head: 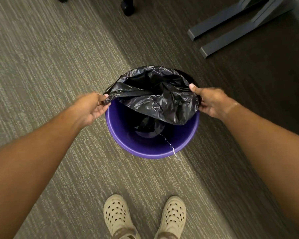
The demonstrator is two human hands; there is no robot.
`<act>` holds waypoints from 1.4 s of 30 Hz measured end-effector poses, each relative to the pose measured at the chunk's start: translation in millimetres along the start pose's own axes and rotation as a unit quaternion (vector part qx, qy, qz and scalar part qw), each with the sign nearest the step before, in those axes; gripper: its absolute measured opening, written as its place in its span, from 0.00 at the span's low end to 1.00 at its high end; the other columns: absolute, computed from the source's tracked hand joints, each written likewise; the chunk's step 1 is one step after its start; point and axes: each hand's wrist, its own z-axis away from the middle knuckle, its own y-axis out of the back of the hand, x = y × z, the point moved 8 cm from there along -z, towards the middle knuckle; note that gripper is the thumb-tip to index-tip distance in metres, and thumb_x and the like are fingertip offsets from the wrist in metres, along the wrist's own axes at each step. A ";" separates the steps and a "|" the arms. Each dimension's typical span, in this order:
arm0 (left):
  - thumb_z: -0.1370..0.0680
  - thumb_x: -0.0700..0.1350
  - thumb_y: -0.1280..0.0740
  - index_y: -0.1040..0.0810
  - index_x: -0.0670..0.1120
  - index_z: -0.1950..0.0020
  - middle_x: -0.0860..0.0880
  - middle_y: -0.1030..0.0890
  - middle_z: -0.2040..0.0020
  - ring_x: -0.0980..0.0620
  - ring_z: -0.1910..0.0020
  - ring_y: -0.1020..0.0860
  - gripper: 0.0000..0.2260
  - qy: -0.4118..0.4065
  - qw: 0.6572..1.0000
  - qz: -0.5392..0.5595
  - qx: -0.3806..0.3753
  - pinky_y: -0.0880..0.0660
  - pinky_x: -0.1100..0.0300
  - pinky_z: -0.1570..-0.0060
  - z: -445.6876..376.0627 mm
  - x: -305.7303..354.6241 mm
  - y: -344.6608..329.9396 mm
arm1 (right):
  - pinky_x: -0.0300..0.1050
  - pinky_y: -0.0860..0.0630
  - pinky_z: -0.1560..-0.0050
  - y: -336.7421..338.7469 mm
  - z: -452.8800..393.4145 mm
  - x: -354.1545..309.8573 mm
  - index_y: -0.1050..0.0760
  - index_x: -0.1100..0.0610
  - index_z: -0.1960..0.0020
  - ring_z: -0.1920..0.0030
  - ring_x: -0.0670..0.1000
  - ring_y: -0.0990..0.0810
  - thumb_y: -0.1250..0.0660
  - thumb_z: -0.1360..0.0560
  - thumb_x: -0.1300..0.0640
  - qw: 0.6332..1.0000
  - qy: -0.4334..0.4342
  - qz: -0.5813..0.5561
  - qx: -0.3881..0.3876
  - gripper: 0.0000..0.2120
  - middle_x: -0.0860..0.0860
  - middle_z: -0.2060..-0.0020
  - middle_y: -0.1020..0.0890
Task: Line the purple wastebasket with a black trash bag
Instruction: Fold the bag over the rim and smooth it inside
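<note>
Striped carpet [59, 69] carries the purple wastebasket [150, 149]. Left hand [91, 107] and right hand [212, 102] each pinch the black trash bag [155, 99] by its mouth edge, stretching it over the basket's far rim, the bag's bottom hanging inside.

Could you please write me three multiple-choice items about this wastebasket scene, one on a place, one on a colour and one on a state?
1. Where is the left hand gripping the trash bag?
A. at the bag's left edge, by the rim
B. at the basket's bottom
C. on the carpet

2. What colour is the wastebasket?
A. green
B. purple
C. white

3. How far along is the lining?
A. bag fully folded over the whole rim
B. bag draped over the far rim, near rim bare
C. bag lying outside the basket

Answers: 1 A, the fingers pinch the plastic there, opposite the right hand. 2 B, its bare wall is purple. 3 B, purple rim shows nearest the shoes.
</note>
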 end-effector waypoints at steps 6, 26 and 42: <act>0.20 0.33 0.38 0.26 0.41 0.40 0.40 0.22 0.41 0.44 0.44 0.20 0.10 0.004 0.991 0.134 0.021 0.17 0.52 0.51 12.9 -9.8 0.1 | 0.47 0.21 0.66 3.5 19.8 43.7 0.24 0.58 0.52 0.54 0.50 0.18 0.35 0.22 0.61 0.983 -0.100 -0.152 -0.034 0.02 0.52 0.53 0.18; 0.39 0.50 0.20 0.27 0.43 0.42 0.44 0.17 0.51 0.58 0.72 0.28 0.30 -0.061 0.992 -0.105 0.019 0.33 0.67 0.79 22.3 -19.2 10.4 | 0.47 0.18 0.52 0.4 45.5 80.8 0.21 0.62 0.39 0.46 0.56 0.16 0.24 0.34 0.55 0.977 -0.047 -0.058 -0.199 0.25 0.57 0.45 0.15; 0.26 0.25 0.38 0.28 0.45 0.42 0.40 0.24 0.40 0.46 0.45 0.20 0.19 -0.052 0.992 0.101 0.054 0.20 0.46 0.44 38.4 -70.4 10.8 | 0.47 0.18 0.61 14.4 58.6 115.9 0.22 0.56 0.56 0.57 0.50 0.17 0.31 0.23 0.61 0.980 -0.023 -0.187 0.057 0.04 0.50 0.61 0.16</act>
